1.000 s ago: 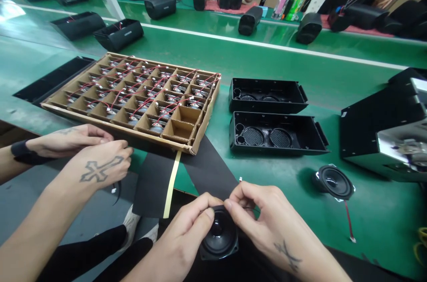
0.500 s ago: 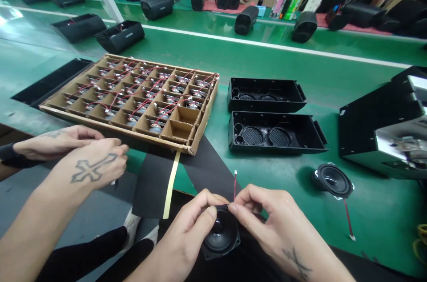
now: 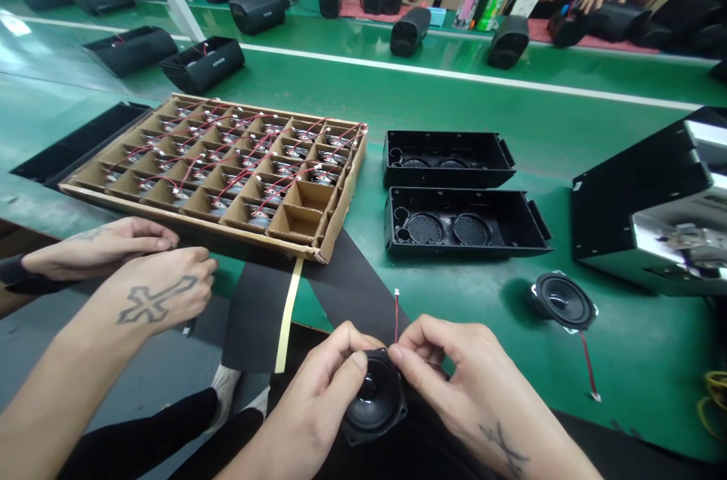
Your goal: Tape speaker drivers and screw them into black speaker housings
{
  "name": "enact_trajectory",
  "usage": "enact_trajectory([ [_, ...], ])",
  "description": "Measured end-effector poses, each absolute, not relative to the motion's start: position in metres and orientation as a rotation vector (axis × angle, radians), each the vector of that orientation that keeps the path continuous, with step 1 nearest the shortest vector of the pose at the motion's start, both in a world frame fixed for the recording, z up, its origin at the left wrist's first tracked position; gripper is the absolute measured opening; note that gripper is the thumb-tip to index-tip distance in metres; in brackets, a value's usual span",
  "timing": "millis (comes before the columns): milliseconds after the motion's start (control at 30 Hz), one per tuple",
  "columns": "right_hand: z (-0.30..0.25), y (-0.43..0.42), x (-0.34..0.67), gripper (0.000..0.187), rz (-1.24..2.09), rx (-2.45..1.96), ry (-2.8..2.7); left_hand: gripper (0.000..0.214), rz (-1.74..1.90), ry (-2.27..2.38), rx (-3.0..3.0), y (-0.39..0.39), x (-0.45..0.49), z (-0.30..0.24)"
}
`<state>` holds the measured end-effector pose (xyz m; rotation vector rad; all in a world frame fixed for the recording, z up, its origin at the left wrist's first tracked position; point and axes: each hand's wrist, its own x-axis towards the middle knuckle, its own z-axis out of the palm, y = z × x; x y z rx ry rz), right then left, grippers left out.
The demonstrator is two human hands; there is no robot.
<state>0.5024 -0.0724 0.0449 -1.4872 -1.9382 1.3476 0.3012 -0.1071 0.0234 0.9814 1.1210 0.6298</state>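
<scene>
A black speaker driver (image 3: 375, 400) with a square frame faces up near the table's front edge. My left hand (image 3: 329, 381) grips it by the upper left, thumb on the rim. At its upper right corner, the closed thumb and fingers of my right hand (image 3: 448, 366) pinch at the rim; whatever is between them is too small to make out. A red wire (image 3: 396, 317) with a white plug sticks up behind the driver. Another speaker driver (image 3: 562, 301) lies face up to the right, its red wire trailing toward me.
A divided cardboard tray (image 3: 326, 238) holds several wired drivers. Two open black housings (image 3: 469, 219) stand beside it, and a black-and-silver machine (image 3: 630, 200) is at right. A co-worker's tattooed hand (image 3: 164, 287) is close on the left. Black sheets (image 3: 258, 321) overhang the table edge.
The view has shifted slightly. My hands keep the same grip on the driver. The co-worker's hands at left have moved a little apart.
</scene>
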Motion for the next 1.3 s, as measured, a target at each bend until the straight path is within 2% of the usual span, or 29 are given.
enact_trajectory([
  [400, 0.044, -0.076, 0.506, 0.028, 1.387, -1.484, -1.903, 0.035, 0.722, 1.1, 0.898, -0.114, 0.305, 0.014],
  [600, 0.046, -0.074, 0.514, 0.013, 1.343, -1.485, -2.04, 0.041, 0.643, 1.208, 0.982, -0.119, 0.305, 0.024],
  [800, 0.049, -0.074, 0.518, 0.026, 1.189, -1.463, -2.174, 0.039, 0.673, 1.237, 1.029, -0.122, 0.306, 0.026],
  [1100, 0.048, -0.079, 0.523, 0.018, 1.246, -1.361, -2.031, 0.035, 0.67, 1.325, 1.098, -0.134, 0.309, 0.016],
  [1300, 0.048, -0.081, 0.531, 0.018, 1.268, -1.357, -2.088, 0.037, 0.672, 1.184, 1.168, -0.131, 0.31, 0.016],
])
